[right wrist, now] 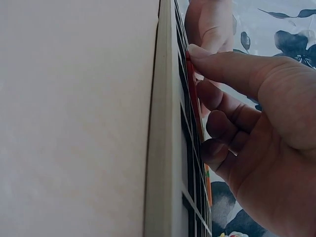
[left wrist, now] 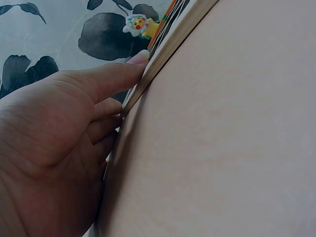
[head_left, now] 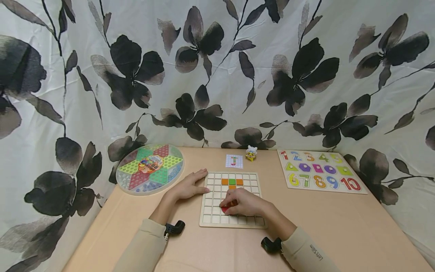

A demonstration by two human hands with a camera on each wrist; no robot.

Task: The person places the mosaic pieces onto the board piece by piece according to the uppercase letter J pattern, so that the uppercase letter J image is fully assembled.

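Observation:
A wooden grid board [head_left: 207,219] with square cells lies in the middle of the table. Near its top sit two orange tiles [head_left: 239,182] with a green tile [head_left: 232,181] between them, and another orange tile [head_left: 232,187] just below the green one. My right hand [head_left: 246,203] is over the lower middle of the board, thumb and fingertips pinching a red tile [head_left: 224,209]. More red shows under the fingers, partly hidden. The left hand [head_left: 188,186] rests at the board's left side, fingers extended, its thumb [left wrist: 138,58] on the edge.
Behind the board lie a small pattern card [head_left: 234,161] and a little flower-headed figurine [head_left: 251,153]. A round star-patterned game board [head_left: 159,185] stands at the left. The number puzzle board [head_left: 323,172] lies at the right. A floral curtain [head_left: 238,94] hangs along the back.

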